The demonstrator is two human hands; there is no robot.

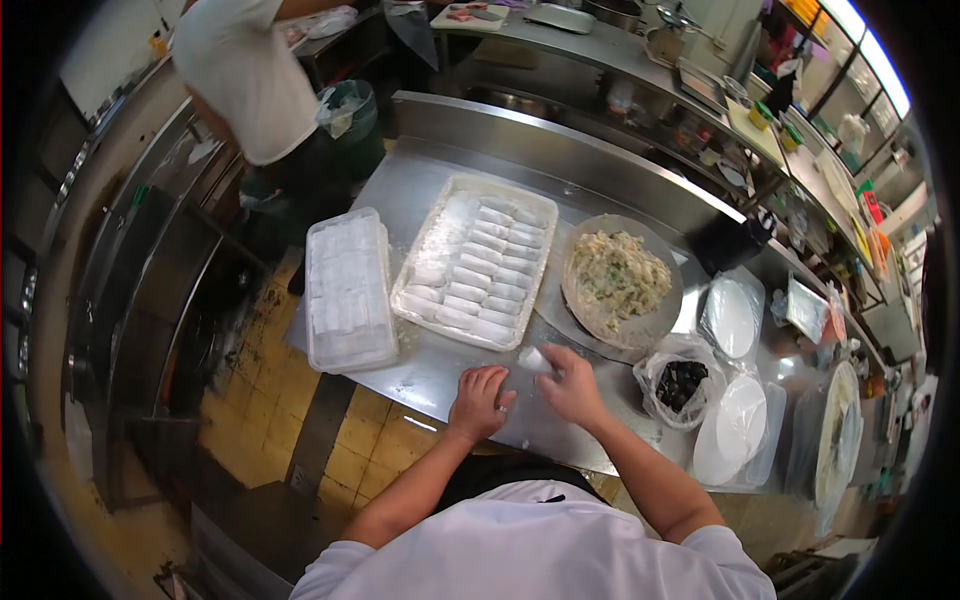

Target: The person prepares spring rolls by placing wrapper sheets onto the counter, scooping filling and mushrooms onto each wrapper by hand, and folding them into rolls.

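My right hand (572,386) is closed in a pinch around a small white roll (533,360) just above the steel table (425,385). To its left, my left hand (480,403) has its fingers loosely bent and the thumb apart, with nothing visible in it. Beyond the hands lies a white tray (430,268) dusted with white powder, holding rows of white rolls (490,255). A round dish (650,325) to the right of the tray carries a heap of pale, chunky filling (615,275) with green bits.
A plastic container (347,290) packed with white pieces stands at the table's left edge. On the right are a bag of dark pieces (682,385), white plates (730,430) and a black container (730,242). Another person (245,85) stands at the upper left.
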